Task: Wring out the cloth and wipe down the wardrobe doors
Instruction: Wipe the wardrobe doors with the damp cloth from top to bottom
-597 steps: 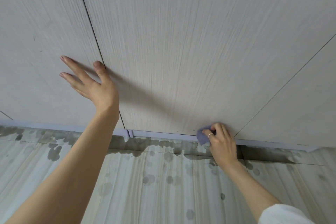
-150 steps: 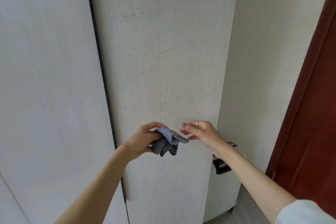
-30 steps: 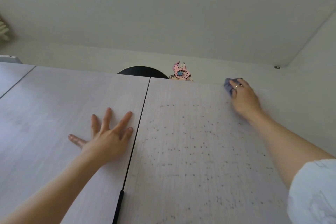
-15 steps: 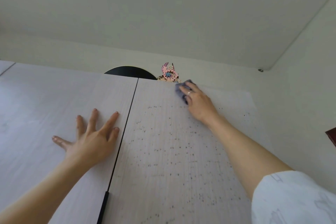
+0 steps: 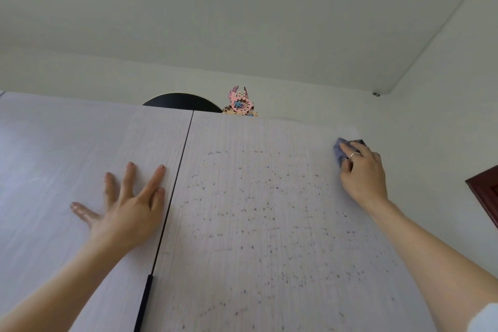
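Observation:
I look up at two pale wood-grain wardrobe doors. The right door (image 5: 258, 210) is covered in small dark specks. My right hand (image 5: 362, 174) presses a small grey-blue cloth (image 5: 340, 152) against that door near its upper right corner; most of the cloth is hidden under my fingers. My left hand (image 5: 126, 205) rests flat with spread fingers on the left door (image 5: 62, 159), just left of the dark gap between the doors.
A black round object (image 5: 179, 101) and a pink patterned ornament (image 5: 239, 102) stick up behind the wardrobe's top edge. A white wall (image 5: 431, 121) runs along the right side, with a dark red door frame (image 5: 485, 197) at the right edge. The ceiling is above.
My right hand has swept the cloth from the door's top middle to its upper right corner. My left hand stays flat on the left door.

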`<action>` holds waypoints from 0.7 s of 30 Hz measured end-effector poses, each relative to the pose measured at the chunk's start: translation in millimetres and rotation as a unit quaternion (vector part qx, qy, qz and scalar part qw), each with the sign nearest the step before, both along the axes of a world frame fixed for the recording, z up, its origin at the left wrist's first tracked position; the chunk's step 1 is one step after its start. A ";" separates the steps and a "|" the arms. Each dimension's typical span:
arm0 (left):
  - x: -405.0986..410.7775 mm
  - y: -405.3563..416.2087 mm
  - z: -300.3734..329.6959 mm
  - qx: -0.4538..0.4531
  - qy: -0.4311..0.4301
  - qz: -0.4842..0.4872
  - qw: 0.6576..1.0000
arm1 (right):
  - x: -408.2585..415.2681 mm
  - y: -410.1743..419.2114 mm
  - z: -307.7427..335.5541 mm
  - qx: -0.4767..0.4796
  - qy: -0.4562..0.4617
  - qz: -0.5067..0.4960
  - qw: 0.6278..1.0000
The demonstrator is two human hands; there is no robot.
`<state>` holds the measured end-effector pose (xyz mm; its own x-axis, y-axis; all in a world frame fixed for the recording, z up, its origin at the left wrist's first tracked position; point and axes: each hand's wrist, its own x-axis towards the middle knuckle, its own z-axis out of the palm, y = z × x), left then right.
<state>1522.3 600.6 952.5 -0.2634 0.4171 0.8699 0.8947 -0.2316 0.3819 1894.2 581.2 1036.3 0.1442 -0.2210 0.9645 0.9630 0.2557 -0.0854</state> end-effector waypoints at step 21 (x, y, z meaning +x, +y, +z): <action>3.6 -0.3 -10.7 0.012 0.003 -0.005 1.000 | -28.3 -5.5 0.6 -0.057 -0.018 -0.028 0.998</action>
<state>1525.9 600.3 941.8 -0.2544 0.3992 0.8809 0.8941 -0.2501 0.3715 1865.9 575.7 1036.9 0.1004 -0.1173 0.9880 0.9785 0.1914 -0.0767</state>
